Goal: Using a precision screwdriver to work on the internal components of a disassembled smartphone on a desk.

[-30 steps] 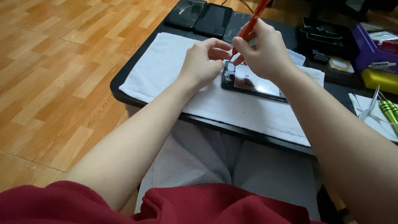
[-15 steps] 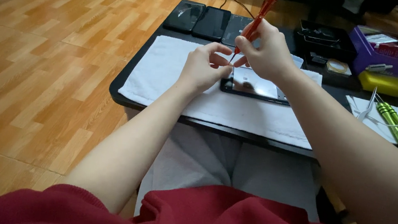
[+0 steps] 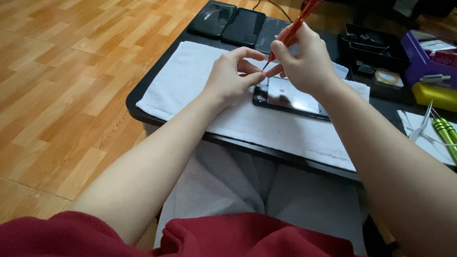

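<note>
The right hand (image 3: 306, 65) pinches a red screwdriver (image 3: 291, 30) between its fingers, tip angled down at the near-left corner of the opened phone (image 3: 291, 98). That phone lies on a white towel (image 3: 187, 83) on the surface. The left hand (image 3: 229, 76), fingers curled, touches the phone's left edge.

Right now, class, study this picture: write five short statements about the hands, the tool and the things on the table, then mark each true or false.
1. The right hand holds a red screwdriver. True.
2. The left hand grips the green screwdrivers. False: they lie untouched on paper at the right.
3. The opened phone lies on a white towel. True.
4. The floor is grey carpet. False: it is wood.
5. The purple box stands at the table's far right. True.
</note>
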